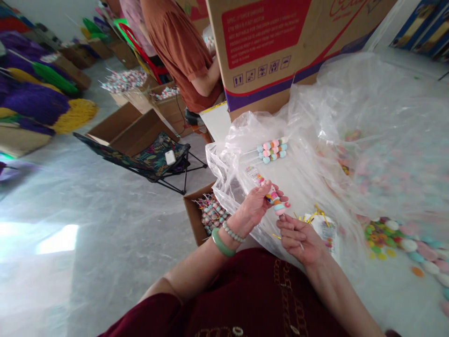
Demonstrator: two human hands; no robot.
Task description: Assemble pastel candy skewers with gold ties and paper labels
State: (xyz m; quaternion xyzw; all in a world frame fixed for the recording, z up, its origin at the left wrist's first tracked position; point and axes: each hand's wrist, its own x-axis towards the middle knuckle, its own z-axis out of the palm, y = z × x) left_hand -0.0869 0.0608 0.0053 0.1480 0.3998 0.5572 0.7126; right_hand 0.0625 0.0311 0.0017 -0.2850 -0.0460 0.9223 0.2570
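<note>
My left hand [257, 203] is closed around a marshmallow skewer [278, 207] with pink, orange and pale blue pieces. A printed clear plastic bag [253, 174] sticks out past its fingers; how far it covers the skewer I cannot tell. Just below the lowest pink piece, my right hand [298, 236] pinches the skewer's white stick. Beyond my hands, several marshmallow skewers [272, 150] lie stacked on the white table [298, 175]. Yellow twist ties [318, 213] rest on printed bags [328, 231] beside my right hand.
Loose marshmallows [426, 250] and small coloured candies [379, 236] lie at the right, partly under clear plastic sheeting [351, 103]. A large carton [259, 47] stands at the back. Left of the table are a box of wrapped skewers [192, 220], a folding chair [157, 161] and a person [178, 47].
</note>
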